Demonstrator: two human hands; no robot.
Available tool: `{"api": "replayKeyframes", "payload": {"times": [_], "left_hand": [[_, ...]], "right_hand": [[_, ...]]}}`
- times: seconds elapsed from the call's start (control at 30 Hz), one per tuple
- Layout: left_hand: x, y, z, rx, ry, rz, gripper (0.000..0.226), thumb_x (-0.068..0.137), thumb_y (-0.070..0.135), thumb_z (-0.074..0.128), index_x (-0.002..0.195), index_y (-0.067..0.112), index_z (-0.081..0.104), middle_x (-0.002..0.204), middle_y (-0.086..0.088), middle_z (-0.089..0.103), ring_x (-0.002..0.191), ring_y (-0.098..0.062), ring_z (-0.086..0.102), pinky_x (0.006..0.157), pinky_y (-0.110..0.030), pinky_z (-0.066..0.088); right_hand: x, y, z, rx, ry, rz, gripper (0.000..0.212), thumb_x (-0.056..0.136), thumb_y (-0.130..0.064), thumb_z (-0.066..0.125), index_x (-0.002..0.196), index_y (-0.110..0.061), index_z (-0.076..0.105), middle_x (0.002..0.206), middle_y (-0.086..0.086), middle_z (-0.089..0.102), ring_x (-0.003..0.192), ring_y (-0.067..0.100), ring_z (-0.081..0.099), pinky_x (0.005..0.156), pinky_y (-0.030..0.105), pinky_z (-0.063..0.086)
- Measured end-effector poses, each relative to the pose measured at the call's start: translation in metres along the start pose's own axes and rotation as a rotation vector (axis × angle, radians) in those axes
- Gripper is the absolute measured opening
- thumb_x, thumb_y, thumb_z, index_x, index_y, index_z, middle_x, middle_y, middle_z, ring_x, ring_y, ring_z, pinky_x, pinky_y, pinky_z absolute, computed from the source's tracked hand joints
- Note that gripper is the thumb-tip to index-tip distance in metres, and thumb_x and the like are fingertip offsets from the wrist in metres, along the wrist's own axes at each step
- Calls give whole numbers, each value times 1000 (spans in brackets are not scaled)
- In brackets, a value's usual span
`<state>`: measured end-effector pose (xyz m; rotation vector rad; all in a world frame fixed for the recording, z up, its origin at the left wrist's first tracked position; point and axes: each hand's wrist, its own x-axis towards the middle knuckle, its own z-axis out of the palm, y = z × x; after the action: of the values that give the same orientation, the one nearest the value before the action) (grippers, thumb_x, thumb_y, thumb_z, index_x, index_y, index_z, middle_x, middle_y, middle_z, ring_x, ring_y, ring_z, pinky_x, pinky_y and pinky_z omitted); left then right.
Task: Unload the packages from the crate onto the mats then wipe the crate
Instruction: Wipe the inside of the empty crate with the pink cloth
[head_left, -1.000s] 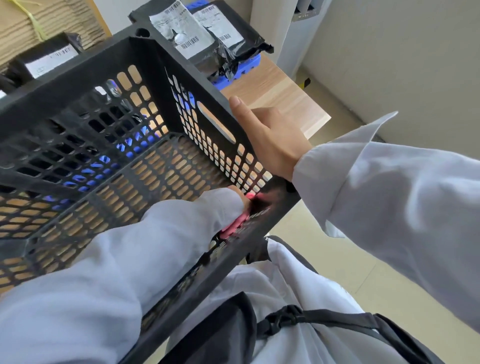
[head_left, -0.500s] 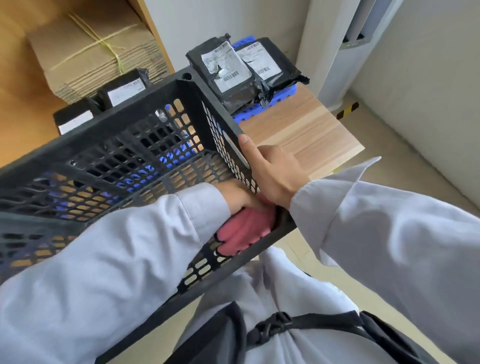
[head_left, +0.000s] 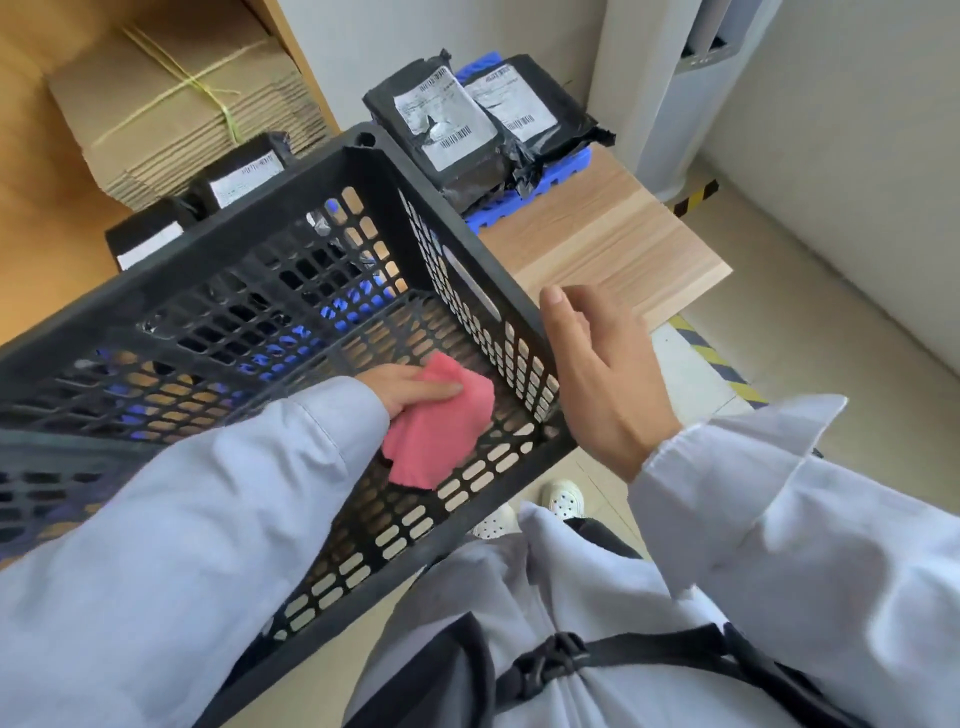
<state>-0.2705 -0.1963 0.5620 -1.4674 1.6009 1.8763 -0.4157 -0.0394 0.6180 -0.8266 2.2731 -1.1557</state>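
Observation:
The black perforated crate (head_left: 249, 249) fills the left and middle of the view, tilted toward me, with no packages inside. My left hand (head_left: 410, 389) is inside it near the right corner, shut on a pink cloth (head_left: 441, 431) pressed against the crate floor. My right hand (head_left: 602, 374) hovers just outside the crate's right wall, fingers spread, touching nothing I can see. Black packages with white labels (head_left: 452, 130) lie on a blue mat (head_left: 540, 192) at the back. Two more black packages (head_left: 239, 176) lie behind the crate's far rim.
A wooden tabletop (head_left: 613, 249) ends at its right edge near a yellow-black floor stripe (head_left: 727, 374). A tied bundle of flat cardboard (head_left: 171, 104) lies at the back left. A white appliance (head_left: 691, 93) stands at the back right. My shoes (head_left: 561, 499) show below the crate.
My right hand has let go of the crate's right wall and opened. My left hand has slid the pink cloth inward from the corner onto the crate floor. The view has tilted down and pulled back.

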Motion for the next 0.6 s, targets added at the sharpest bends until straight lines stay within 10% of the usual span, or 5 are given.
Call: {"api": "replayKeyframes", "payload": {"times": [0.17,0.43,0.6], "left_hand": [[45,-11,23,426,0,7,46,78,59,65,103,21,66,93,-5,68,92,-26,64,94,-34,49],[83,-51,70,445,-86,69,39,90,51,54,73,18,64,71,-9,66,62,-24,59,55,-18,47],[95,-62,86,390,-125,51,48,83,51,50,71,8,69,69,-13,67,72,-32,70,78,-45,57]], "right_hand": [[-36,8,15,389,174,527,76,74,-76,41,131,-27,49,132,-2,58,122,17,54,107,48,41],[-40,-10,47,845,372,831,48,93,-62,46,88,-21,70,77,3,76,65,19,69,78,35,55],[-36,-18,53,689,589,873,44,89,-63,52,69,-25,63,54,-6,67,70,21,71,85,41,56]]}}
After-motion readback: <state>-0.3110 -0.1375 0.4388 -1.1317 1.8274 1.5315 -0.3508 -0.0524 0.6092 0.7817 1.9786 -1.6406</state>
